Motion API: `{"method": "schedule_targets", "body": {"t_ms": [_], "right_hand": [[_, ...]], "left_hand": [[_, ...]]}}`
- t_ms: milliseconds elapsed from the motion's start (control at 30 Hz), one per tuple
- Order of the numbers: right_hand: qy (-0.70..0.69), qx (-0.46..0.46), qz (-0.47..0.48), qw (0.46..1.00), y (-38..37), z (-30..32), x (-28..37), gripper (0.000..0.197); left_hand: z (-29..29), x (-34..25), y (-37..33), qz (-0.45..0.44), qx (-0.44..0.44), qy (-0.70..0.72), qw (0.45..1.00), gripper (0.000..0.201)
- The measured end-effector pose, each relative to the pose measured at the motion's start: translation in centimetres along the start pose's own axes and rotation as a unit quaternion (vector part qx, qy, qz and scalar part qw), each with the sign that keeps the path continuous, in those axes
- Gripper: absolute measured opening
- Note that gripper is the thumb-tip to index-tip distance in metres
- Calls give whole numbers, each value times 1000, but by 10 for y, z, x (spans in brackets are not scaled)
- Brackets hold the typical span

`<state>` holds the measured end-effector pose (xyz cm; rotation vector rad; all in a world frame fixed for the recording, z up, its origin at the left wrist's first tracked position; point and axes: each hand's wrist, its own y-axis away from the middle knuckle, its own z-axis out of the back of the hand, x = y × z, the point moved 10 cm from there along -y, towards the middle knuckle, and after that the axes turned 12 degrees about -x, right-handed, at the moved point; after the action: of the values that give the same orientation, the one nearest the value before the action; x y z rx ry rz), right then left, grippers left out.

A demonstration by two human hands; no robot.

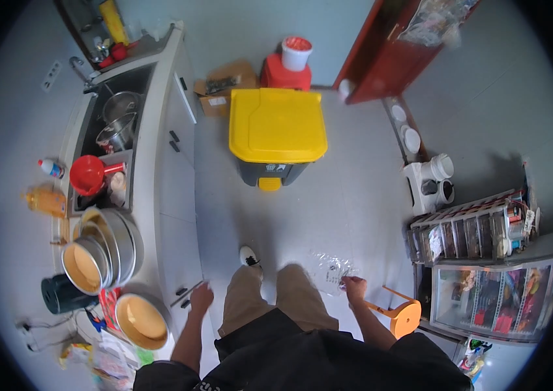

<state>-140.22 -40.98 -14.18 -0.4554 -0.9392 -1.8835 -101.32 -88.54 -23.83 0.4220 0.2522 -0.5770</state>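
Note:
My right hand (355,288) is closed on the edge of a clear plastic bag (330,268) with small dark print, which spreads out beside my right leg. An orange stool (406,317) stands just to the right of that forearm. My left hand (202,297) hangs by the cabinet doors (179,241) with its fingers curled in. What it holds, if anything, is hidden; a thin pale line by it may be a cabinet edge. Ahead of my feet stands a pedal bin (278,124) with a yellow lid, which is down.
Along the left runs a counter with a sink (139,85), a red strainer (87,174) and stacked round pans (84,264). Behind the bin are a white bucket (296,57) and a cardboard box (227,85). A drawer rack (465,231) and a glass-topped freezer (498,296) line the right.

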Motion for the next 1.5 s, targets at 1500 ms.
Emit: {"method": "schedule_targets", "body": {"t_ms": [1500], "right_hand": [[92,0,114,989,-273,-129,289,24]], "left_hand": [[356,-574,-577,-344,-278,75,894,53]]}}
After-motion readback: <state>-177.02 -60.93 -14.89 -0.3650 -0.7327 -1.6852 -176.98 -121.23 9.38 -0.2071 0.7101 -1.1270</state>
